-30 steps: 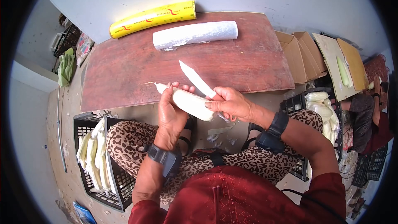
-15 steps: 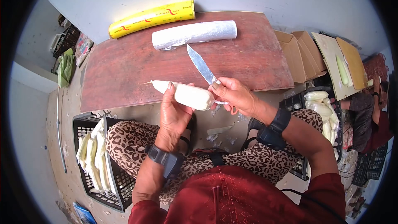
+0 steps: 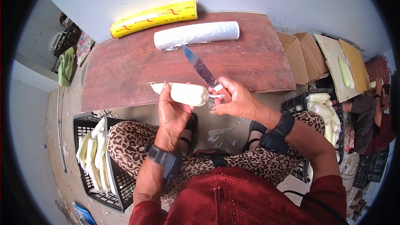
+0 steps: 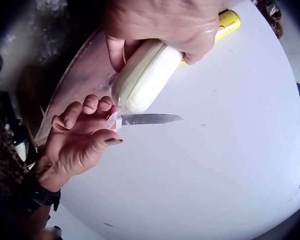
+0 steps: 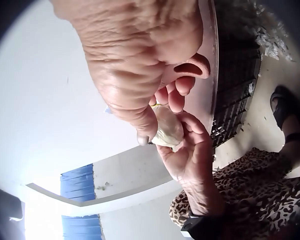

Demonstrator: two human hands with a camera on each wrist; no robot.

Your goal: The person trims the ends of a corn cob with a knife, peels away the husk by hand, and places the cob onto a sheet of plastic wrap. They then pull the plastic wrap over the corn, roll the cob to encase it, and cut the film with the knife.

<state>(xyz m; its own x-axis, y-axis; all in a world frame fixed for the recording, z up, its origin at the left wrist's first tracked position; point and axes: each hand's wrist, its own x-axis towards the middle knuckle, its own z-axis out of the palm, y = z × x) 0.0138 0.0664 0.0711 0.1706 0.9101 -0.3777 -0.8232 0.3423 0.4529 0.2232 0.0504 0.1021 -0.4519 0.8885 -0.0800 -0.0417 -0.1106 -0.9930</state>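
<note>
Head view: wrapped cob held in the air by the near edge of the bench, lying nearly crosswise in front of the person's lap.
Left grip: the left hand has its thumb against the near side of the cob and its fingers behind and beneath, clasping it towards the tapered end.
Right grip: the right hand holds the knife by its handle, fingers curled round it; the thumb stands apart from them. Whether any fingertip pins the film tail cannot be told.
Blade: points up and away, over the bench, clear of the cob's body.
Step in hand: by the look of it, dealing with the loose film at the blunt end, the body being already covered.
Next move: probably calls for a firm hold on that gathered tail, a steady left hand, and the edge kept off fingers and wrap.
Cob's look: pale cream, plump, rounded at one end and narrowing to a small tip at the other; lengthwise lines like husk show under clear, glossy film, which bunches into a crinkled twist at the blunt end.
</note>
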